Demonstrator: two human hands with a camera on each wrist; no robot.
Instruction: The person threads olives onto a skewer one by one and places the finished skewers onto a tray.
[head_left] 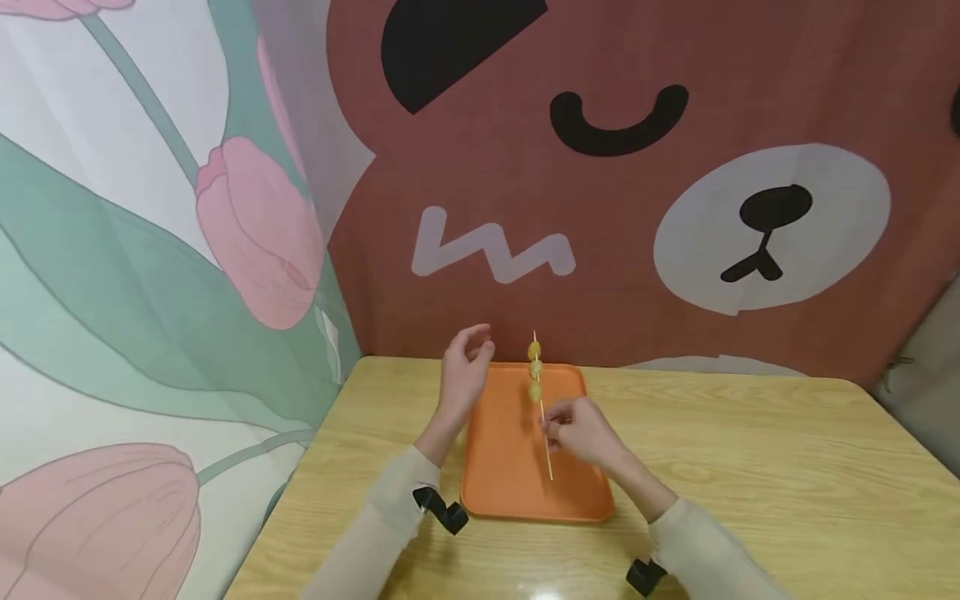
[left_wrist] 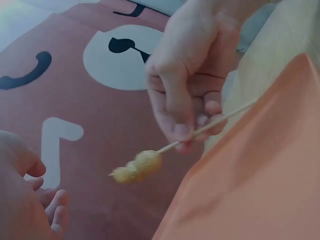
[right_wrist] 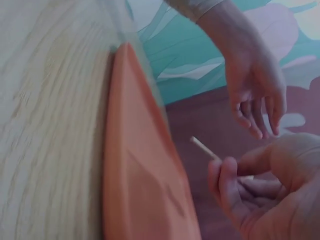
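A thin wooden skewer [head_left: 547, 450] with three yellowish balls [head_left: 535, 369] threaded near its far end is held above an orange tray [head_left: 498, 467]. My right hand [head_left: 585, 432] pinches the bare stick between thumb and fingers, below the balls. In the left wrist view the balls [left_wrist: 137, 166] look glossy and sit close together near the tip. My left hand [head_left: 465, 375] hovers over the tray's far left corner, fingers loosely bent, touching nothing. The right wrist view shows the stick's blunt end [right_wrist: 202, 146] poking out past the right fingertips; the balls are hidden there.
The tray lies on a light wood-grain table [head_left: 750, 467]. Behind it hangs a brown cloth [head_left: 622, 317] printed with a bear face, close to the table's back edge. A tulip-patterned cloth [head_left: 150, 333] borders the left side. Black mounts [head_left: 441, 510] sit on both wrists.
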